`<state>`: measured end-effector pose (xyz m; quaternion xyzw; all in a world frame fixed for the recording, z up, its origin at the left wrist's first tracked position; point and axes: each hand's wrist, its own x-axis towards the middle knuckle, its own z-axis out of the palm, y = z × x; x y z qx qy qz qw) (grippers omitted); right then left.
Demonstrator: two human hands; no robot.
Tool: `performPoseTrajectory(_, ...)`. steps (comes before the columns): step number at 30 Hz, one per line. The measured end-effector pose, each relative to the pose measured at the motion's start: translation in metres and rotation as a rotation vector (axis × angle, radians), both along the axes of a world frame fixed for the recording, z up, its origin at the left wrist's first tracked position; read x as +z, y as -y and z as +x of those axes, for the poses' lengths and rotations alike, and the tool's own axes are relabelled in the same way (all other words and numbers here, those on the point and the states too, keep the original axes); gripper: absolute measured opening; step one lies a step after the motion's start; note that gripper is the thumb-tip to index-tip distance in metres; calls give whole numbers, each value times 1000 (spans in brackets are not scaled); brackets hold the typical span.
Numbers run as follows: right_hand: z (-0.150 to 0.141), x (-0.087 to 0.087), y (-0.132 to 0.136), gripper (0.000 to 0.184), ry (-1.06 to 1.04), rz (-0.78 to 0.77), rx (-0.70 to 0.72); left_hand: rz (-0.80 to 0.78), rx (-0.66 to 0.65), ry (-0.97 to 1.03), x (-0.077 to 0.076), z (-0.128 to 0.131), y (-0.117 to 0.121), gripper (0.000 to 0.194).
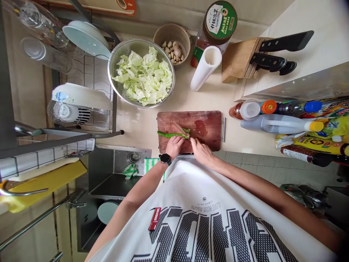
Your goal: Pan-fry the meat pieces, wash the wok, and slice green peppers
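On the reddish-brown cutting board (209, 120) lies a long green chili pepper (167, 134). My left hand (175, 145), with a black watch at the wrist, presses its closed fingers down on the pepper. My right hand (201, 151) is closed around a knife (178, 126); its thin blade shows almost edge-on, slanting over the pepper, and the handle is hidden in my grip. Small green pieces (186, 131) sit beside the blade near the pepper's right end. A wet patch marks the board farther right.
Behind the board stand a metal colander (110, 74) of torn cabbage, a small basket (158, 36) of garlic, a paper towel roll (204, 71), a green-lidded jar (220, 22) and a knife block (238, 60). Bottles (275, 123) line the right; a dish rack (113, 109) and sink (103, 165) lie left.
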<state>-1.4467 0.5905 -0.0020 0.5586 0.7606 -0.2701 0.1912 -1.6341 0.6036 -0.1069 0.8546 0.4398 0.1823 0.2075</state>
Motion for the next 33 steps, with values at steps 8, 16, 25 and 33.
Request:
performPoseTrajectory(8,-5,24,14,41,48,-45,51,20,68,-12,4,7,-1,28)
performPoseTrajectory(16,-5,2,-3,33,25,-59,70,34,29,24,-4,1,-5,29)
performPoseTrajectory(25,11,2,-2,41,15,6,63,106,46,-20,-1,-18,-1,30)
performPoseTrajectory(33,1,24,-2,41,87,17,221,138,-7,-44,-13,-29,-6,34)
